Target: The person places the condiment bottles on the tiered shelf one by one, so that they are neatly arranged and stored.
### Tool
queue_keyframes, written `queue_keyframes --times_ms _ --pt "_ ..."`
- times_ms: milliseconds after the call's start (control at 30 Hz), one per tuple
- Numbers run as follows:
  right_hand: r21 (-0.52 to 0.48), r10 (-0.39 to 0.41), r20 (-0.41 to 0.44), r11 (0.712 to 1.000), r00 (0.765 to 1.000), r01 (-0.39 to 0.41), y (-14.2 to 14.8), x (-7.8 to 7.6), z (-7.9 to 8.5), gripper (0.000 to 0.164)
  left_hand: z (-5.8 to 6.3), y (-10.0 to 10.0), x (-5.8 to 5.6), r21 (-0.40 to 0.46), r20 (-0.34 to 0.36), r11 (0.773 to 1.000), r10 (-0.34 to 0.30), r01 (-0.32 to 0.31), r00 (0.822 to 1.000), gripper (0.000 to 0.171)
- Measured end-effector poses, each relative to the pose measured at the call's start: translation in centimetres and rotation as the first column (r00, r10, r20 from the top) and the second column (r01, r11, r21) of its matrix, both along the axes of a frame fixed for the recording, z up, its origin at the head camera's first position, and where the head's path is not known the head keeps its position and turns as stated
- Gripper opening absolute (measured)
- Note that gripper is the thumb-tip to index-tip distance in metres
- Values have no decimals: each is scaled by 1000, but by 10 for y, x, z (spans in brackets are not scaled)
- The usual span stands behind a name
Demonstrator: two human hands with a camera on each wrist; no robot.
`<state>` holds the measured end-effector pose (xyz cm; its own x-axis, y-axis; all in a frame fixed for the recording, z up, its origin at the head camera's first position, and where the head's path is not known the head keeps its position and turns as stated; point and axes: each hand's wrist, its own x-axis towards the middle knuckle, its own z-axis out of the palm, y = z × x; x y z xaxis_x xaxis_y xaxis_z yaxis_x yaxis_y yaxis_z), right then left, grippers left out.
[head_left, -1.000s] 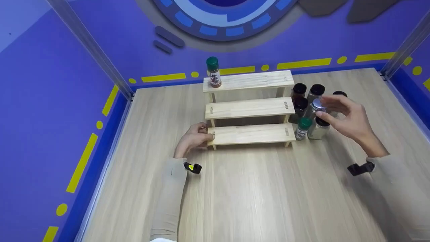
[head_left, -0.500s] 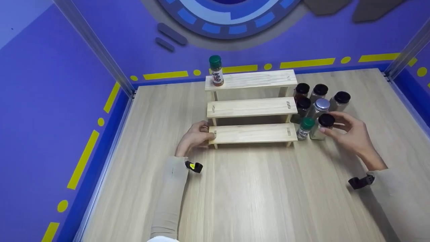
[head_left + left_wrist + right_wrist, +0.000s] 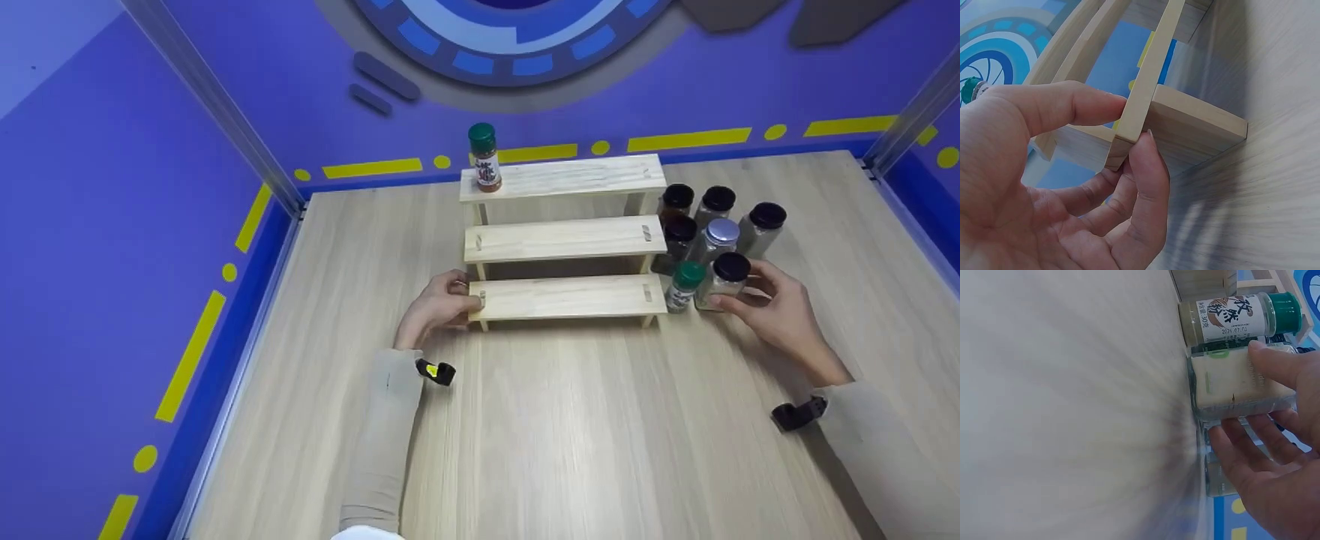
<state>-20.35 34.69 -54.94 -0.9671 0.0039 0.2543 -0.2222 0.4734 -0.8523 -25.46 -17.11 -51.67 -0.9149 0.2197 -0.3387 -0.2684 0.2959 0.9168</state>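
A person's two hands are at work over a pale worktop (image 3: 562,420), the right hand (image 3: 784,311) grasping a black-lidded jar (image 3: 718,291) of pale contents between thumb and fingers, the left hand (image 3: 437,301) pinching the left end of the lowest step of a wooden rack (image 3: 566,298). The jar is just left of the right hand's palm, the thumb on its near side and the fingers on the opposite side. Quarters are close: a small green-capped bottle (image 3: 683,289), label turned toward the person, stands just beside the jar, between it and the rack. A silver-lidded jar (image 3: 720,236) is directly beyond the held one, and four other dark-lidded jars (image 3: 760,231) stand around it, one just ahead of the right fingers, the others farther ahead and toward the rack. Ahead of the left hand, a green-capped shaker (image 3: 487,169) stands upright on the left of the top step. The held jar's long axis runs near vertical, lid up, base down at the worktop. The rack's length runs sideways from the left hand toward the right, its three steps rising away from both.
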Motion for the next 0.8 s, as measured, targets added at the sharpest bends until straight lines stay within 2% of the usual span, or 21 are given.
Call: queue_keyframes --times_ms 167,433,800 --pt "6 -9 2 1000 1000 9 0 0 3 53 0 0 0 15 -11 1000 1 0 1000 34" --pt "13 -43 23 999 999 43 2 0 7 54 -2 1 0 -6 -22 1000 -4 4 1000 32" --pt "-48 -60 -23 997 998 59 3 2 33 49 -1 1 0 20 -18 1000 2 -2 1000 31"
